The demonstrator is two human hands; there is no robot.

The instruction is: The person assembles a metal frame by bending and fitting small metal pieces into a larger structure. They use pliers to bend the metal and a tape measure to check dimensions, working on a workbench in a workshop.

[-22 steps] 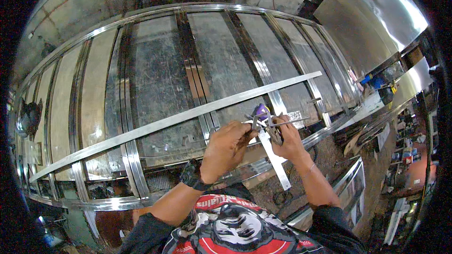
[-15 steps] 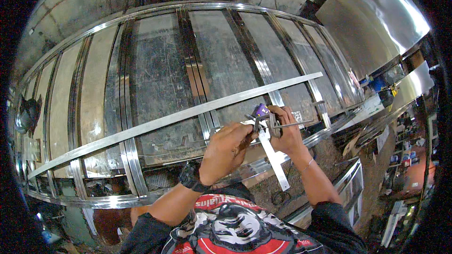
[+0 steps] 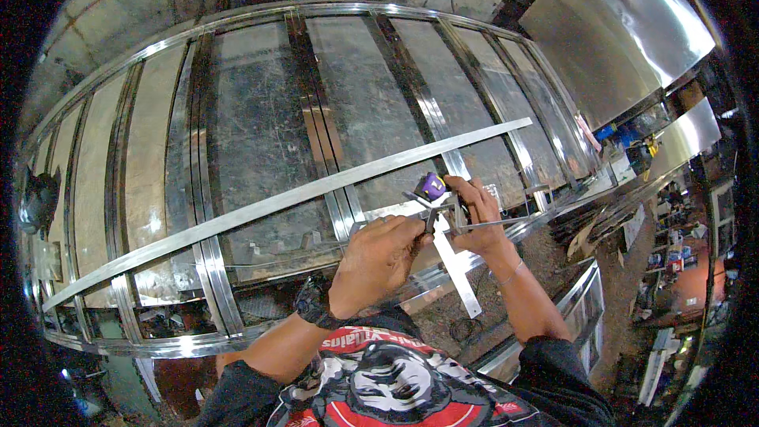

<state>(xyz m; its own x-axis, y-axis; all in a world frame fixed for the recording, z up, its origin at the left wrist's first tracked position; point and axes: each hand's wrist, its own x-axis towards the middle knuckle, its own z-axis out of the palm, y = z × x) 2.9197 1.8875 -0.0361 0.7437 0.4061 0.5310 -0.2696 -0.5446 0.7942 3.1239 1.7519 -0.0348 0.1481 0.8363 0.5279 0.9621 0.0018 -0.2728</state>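
Observation:
My left hand (image 3: 378,262) has its fingers pinched on a small dark metal piece (image 3: 431,223), close to my right hand. My right hand (image 3: 482,217) is closed around a bent, angular metal bracket (image 3: 458,215), whose thin arm reaches out to the right. Just beyond the fingers lies a purple tape measure (image 3: 432,187). Below the hands a flat silver metal strip (image 3: 460,273) with a hole at its end slants toward me over the table's near edge. What joins the small pieces between the hands is partly hidden by the fingers.
A long silver bar (image 3: 277,207) lies diagonally across a large metal frame with crosspieces (image 3: 322,134). Shiny sheet metal (image 3: 624,39) stands at the far right. A smaller metal frame (image 3: 581,300) is at the lower right, and cluttered shelves (image 3: 680,269) line the right side.
The view has shifted slightly, so the frame and bar sit a little further left. My hands stay close together, and more of the purple tape measure shows.

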